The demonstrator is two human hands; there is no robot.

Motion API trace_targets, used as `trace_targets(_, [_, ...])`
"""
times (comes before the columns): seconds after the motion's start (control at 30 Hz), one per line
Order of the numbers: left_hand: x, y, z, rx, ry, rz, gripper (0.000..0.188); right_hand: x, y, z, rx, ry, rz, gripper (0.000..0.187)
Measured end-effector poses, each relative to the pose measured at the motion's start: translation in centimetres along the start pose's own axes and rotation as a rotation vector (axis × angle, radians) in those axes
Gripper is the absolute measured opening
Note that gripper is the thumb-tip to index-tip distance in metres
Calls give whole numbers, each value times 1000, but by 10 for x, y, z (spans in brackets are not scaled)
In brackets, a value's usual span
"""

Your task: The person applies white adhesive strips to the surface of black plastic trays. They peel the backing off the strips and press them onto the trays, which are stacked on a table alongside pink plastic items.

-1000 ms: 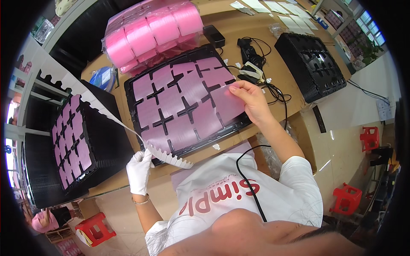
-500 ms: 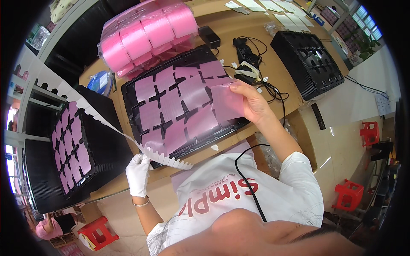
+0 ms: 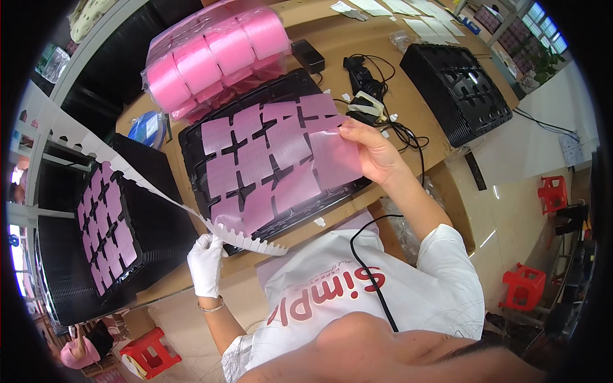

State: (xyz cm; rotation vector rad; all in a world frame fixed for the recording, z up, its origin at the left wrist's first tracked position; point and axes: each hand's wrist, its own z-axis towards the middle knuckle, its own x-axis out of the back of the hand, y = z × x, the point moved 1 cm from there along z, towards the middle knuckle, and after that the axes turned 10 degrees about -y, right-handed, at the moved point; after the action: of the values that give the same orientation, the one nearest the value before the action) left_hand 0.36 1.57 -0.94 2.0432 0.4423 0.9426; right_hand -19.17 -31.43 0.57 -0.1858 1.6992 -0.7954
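Note:
A black plastic tray lies tilted on the bench, its pockets covered by thin pink film sheets. At the tray's right side my bare right hand pinches the top edge of a pink film sheet between thumb and fingers. That sheet hangs over the right-hand pockets. My left hand, in a white glove, is closed by the tray's near left corner. Its fingers grip a long white strip with a notched edge, which runs up to the far left; the exact grip is partly hidden.
Wrapped pink film bundles stand behind the tray. A tall stack of black trays is at left, another black tray stack at right. Cables, a black adapter and a blue roll lie about. Red stools stand on the floor.
The view has shifted slightly. Both hands keep their holds, and the pink sheet in my right hand lies a little closer over the tray.

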Motion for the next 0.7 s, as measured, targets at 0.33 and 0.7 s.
trace_targets(0.33, [-1, 13, -3, -15, 22, -29, 29, -12, -9, -1, 59, -131, 70, 9])
trace_targets(0.7, [-27, 29, 4, -497, -93, 128, 8, 42, -37, 42, 209, 129, -1601, 71])
